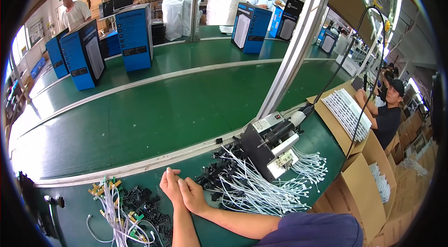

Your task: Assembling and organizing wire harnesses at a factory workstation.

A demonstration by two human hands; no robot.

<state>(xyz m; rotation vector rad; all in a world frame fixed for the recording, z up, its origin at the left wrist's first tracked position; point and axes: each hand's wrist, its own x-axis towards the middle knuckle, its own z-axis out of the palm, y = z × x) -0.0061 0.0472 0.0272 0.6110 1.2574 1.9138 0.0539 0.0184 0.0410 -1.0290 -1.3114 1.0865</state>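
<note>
My left hand [171, 188] and my right hand [194, 197] rest side by side and touch over the green bench, their fingers loosely stretched and nothing visible in them. Part of the fingers is hidden where the hands meet. Just left of them lies a heap of small black plastic parts [147, 207], beside a bunch of white cables with green and yellow ends [116, 209]. To the right, a bundle of white cables [252, 188] spreads below a small bench machine [270, 146]. More black parts [214, 170] sit between my right hand and that bundle.
Beyond a metal rail runs a green conveyor [186, 107], with blue boxes [135, 37] standing on its far lane. A metal post [294, 46] rises behind the machine. An open carton [361, 191] and a white slatted tray [346, 112] are at right. Several people work nearby.
</note>
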